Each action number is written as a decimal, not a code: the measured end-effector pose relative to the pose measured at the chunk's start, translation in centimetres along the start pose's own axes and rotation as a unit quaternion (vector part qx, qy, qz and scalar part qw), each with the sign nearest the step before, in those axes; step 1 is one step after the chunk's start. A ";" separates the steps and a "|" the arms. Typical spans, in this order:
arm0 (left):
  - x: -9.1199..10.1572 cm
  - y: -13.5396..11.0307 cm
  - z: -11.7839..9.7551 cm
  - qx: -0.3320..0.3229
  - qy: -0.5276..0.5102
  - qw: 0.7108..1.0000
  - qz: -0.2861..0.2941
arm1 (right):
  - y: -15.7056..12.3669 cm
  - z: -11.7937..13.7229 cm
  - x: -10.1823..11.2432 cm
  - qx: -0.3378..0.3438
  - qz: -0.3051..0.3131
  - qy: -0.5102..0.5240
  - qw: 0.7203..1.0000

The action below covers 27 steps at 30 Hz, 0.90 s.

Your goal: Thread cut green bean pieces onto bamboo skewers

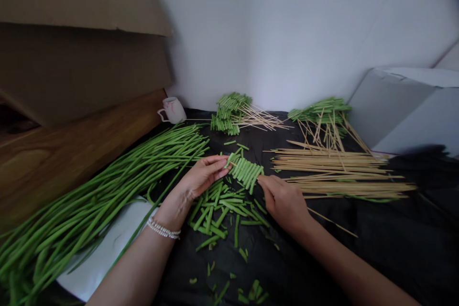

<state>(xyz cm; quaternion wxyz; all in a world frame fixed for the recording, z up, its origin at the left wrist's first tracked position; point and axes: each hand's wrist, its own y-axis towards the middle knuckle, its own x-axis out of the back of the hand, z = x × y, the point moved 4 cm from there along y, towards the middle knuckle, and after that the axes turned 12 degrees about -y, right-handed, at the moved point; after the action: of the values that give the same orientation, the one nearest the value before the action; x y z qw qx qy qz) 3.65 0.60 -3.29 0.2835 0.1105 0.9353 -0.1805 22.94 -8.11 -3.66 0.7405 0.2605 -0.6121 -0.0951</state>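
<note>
My right hand (283, 198) is closed around a thin wooden skewer that carries a row of cut green bean pieces (247, 174) packed side by side. At the skewer's other end, my left hand (206, 172) pinches a bean piece (231, 158) against the tip. Whether the tip has gone through this piece I cannot tell. Below both hands lies a loose heap of cut bean pieces (229, 205) on the black cloth (297, 267). Long uncut beans (118, 191) stretch along my left side, partly over a white sheet or board (103, 253).
Stacks of filled bean skewers lie at the back middle (229, 110) and back right (322, 107). Bare skewers (333, 162) spread out on the right. A white mug (172, 110) stands at back left, near a cardboard box (82, 48). A pale box (401, 105) is far right.
</note>
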 end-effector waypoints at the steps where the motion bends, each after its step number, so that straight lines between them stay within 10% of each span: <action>1: 0.0 0.0 0.0 0.001 0.000 1.000 0.002 | 0.0 0.0 0.0 0.001 0.000 -0.001 1.000; 27: 0.5 0.3 0.1 -0.011 -0.014 1.000 -0.010 | -0.1 0.1 -0.1 -0.001 0.017 0.005 1.000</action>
<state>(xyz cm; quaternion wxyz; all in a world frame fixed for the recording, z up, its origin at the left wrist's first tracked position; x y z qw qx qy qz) 3.39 0.92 -3.69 0.2961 0.0959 0.9342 -0.1745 22.86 -8.16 -3.72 0.7452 0.2499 -0.6128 -0.0822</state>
